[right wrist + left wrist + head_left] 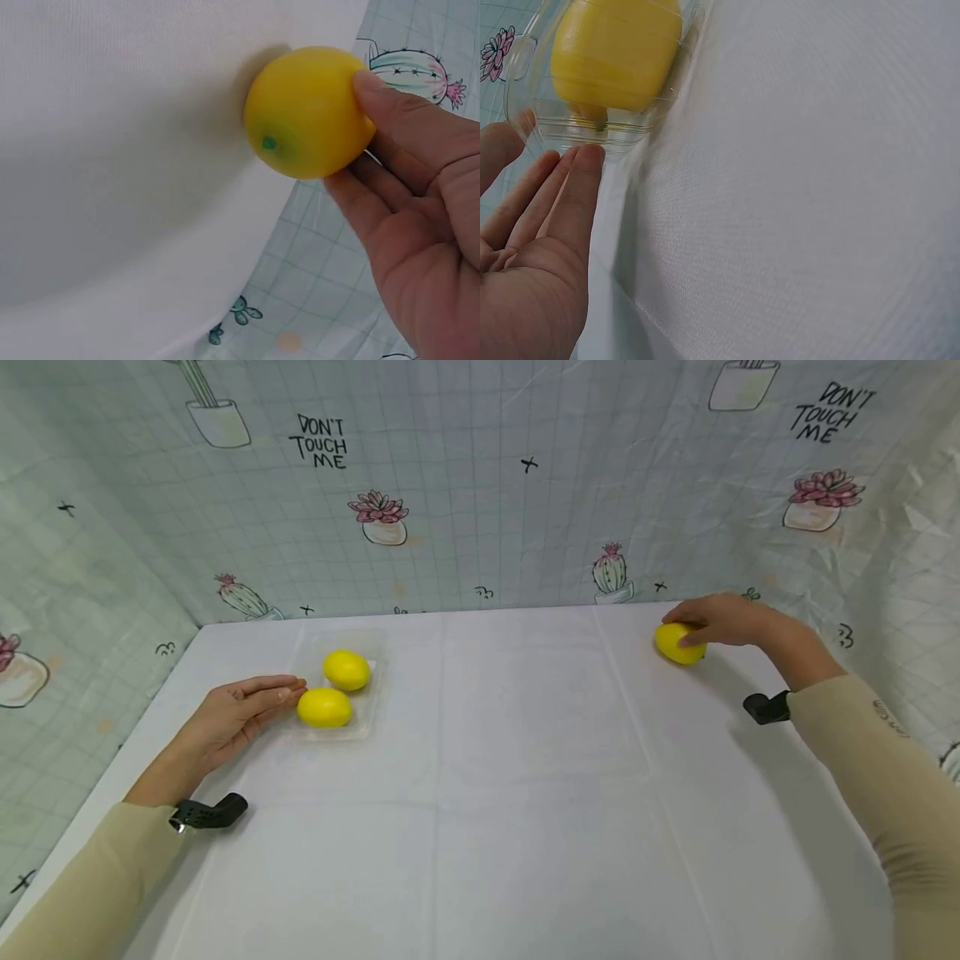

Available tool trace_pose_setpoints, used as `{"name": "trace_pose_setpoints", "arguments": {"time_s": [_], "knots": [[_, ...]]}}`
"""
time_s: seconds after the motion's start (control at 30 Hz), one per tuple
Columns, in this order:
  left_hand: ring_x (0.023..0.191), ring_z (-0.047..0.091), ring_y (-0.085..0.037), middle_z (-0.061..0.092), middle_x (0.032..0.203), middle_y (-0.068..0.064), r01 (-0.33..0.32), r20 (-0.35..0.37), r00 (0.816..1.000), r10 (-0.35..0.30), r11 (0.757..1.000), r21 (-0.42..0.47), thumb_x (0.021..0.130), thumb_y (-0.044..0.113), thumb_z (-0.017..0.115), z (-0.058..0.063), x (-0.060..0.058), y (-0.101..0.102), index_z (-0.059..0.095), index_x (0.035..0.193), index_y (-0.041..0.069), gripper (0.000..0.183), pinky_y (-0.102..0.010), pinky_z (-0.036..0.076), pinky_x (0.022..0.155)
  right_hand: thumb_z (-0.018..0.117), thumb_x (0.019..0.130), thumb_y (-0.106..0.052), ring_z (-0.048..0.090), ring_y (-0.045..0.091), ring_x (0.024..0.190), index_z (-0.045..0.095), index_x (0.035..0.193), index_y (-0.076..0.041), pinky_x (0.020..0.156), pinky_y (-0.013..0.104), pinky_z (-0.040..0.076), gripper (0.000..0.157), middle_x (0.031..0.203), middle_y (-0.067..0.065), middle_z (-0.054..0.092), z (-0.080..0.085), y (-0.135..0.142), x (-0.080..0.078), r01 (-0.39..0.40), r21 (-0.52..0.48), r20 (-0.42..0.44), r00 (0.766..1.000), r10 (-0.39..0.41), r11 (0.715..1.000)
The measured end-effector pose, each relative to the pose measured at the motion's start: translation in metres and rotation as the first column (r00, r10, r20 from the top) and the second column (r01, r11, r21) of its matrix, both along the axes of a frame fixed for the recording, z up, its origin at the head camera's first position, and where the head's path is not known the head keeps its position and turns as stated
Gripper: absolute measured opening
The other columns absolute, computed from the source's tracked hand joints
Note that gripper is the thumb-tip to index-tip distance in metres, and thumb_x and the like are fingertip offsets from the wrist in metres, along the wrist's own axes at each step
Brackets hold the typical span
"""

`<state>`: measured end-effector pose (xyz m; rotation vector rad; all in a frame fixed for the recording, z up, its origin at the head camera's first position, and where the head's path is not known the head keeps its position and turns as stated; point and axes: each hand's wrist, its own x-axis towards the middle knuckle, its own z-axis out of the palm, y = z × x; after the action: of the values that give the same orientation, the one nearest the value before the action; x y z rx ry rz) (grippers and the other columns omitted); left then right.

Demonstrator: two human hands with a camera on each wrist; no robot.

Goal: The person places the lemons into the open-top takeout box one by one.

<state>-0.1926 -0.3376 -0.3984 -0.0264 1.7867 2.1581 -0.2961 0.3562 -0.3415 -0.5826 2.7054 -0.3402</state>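
Two yellow lemons, a rear lemon [347,670] and a front lemon [325,707], lie side by side in a clear plastic tray [356,727] on the left of the table. My left hand [243,718] is beside the tray with its fingers nearly straight. In the left wrist view, the fingertips [591,155] are right at the tray's transparent wall, below a lemon [619,52]. At the far right, my right hand [723,620] grips a third lemon [307,112] between thumb and fingers, close over the table near its back edge.
White cloth covers the table [510,777]. A patterned curtain [465,510] with cactus drawings and lettering rises right behind the table's back edge and along both sides. A black wrist strap with a camera mount [210,812] juts from the left wrist, another mount [765,708] from the right.
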Motion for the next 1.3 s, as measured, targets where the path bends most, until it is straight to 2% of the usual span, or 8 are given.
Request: {"name": "trace_pose_setpoints", "arguments": {"time_s": [0.17,0.27,0.4,0.6,0.7,0.87,1.1,1.3], "knots": [[0.114,0.069,-0.013,0.071,0.125,-0.004,-0.003,0.006,1.000,0.003,1.000,0.007,0.102,0.003,0.060,0.001,0.001,0.000,0.063,0.132,0.001,0.030,-0.026,0.053,0.100,0.070,0.098,-0.025,0.048,0.050,0.129,0.047,0.143,0.009,0.108,0.066,0.042,0.060,0.142,0.034,0.051,0.001,0.000,-0.005,0.033,0.073,0.064,0.997,-0.038,0.997],[0.114,0.069,-0.013,0.072,0.125,-0.004,-0.005,0.007,1.000,0.005,1.000,-0.003,0.102,0.004,0.060,0.000,0.002,-0.001,0.063,0.132,0.001,0.030,-0.026,0.054,0.100,0.071,0.097,-0.032,0.053,0.049,0.123,0.048,0.142,0.010,0.103,0.064,0.048,0.066,0.142,0.036,0.050,0.002,-0.001,-0.004,0.041,0.109,0.092,0.994,-0.051,0.993],[0.114,0.069,-0.012,0.071,0.126,-0.003,-0.004,-0.005,1.000,0.004,1.000,-0.026,0.102,0.005,0.061,0.000,0.002,-0.001,0.061,0.134,0.000,0.033,-0.026,0.054,0.100,0.075,0.095,-0.028,0.055,0.048,0.121,0.050,0.141,0.008,0.099,0.060,0.053,0.063,0.141,0.035,0.051,0.003,-0.001,-0.002,0.051,0.077,0.109,0.992,-0.060,0.996],[0.114,0.069,-0.011,0.071,0.126,-0.002,-0.008,-0.010,1.000,0.008,0.999,-0.046,0.102,0.005,0.061,0.000,0.001,0.000,0.060,0.135,0.000,0.034,-0.026,0.053,0.100,0.078,0.089,-0.006,0.053,0.040,0.115,0.054,0.132,-0.003,0.101,0.063,0.048,0.050,0.130,0.021,0.058,0.001,-0.006,0.002,0.013,0.031,0.078,0.997,-0.016,0.999],[0.114,0.069,-0.011,0.071,0.126,-0.001,-0.008,-0.013,1.000,0.007,0.998,-0.061,0.102,0.006,0.062,0.001,0.001,0.000,0.058,0.136,0.000,0.036,-0.026,0.053,0.100,0.080,0.088,-0.009,0.053,0.036,0.113,0.056,0.133,-0.004,0.100,0.061,0.048,0.050,0.127,0.018,0.059,0.001,-0.008,0.005,0.004,0.053,0.048,0.999,-0.006,0.999],[0.113,0.069,-0.011,0.071,0.126,-0.001,-0.009,-0.020,1.000,0.007,0.998,-0.065,0.101,0.006,0.062,0.001,0.000,0.000,0.057,0.137,-0.001,0.037,-0.025,0.054,0.099,0.082,0.087,-0.019,0.056,0.038,0.114,0.054,0.138,0.003,0.101,0.062,0.049,0.062,0.127,0.022,0.062,0.002,-0.006,0.008,-0.009,0.122,0.011,1.000,0.008,0.992],[0.113,0.069,-0.012,0.071,0.126,-0.002,-0.004,-0.023,1.000,0.003,0.998,-0.058,0.101,0.006,0.062,0.001,0.000,-0.001,0.058,0.136,-0.002,0.036,-0.026,0.054,0.099,0.081,0.087,-0.011,0.055,0.038,0.111,0.051,0.137,0.003,0.102,0.063,0.048,0.060,0.126,0.023,0.060,-0.007,-0.008,0.014,0.026,0.095,0.007,1.000,-0.026,0.995],[0.113,0.070,-0.012,0.072,0.125,-0.003,-0.006,-0.020,1.000,0.005,0.999,-0.042,0.101,0.005,0.062,0.002,0.000,0.000,0.063,0.131,0.002,0.030,-0.026,0.054,0.100,0.078,0.089,-0.012,0.055,0.041,0.113,0.051,0.141,0.006,0.104,0.064,0.046,0.061,0.132,0.029,0.058,-0.005,-0.018,0.020,-0.031,0.112,-0.021,0.999,0.033,0.993]]}}
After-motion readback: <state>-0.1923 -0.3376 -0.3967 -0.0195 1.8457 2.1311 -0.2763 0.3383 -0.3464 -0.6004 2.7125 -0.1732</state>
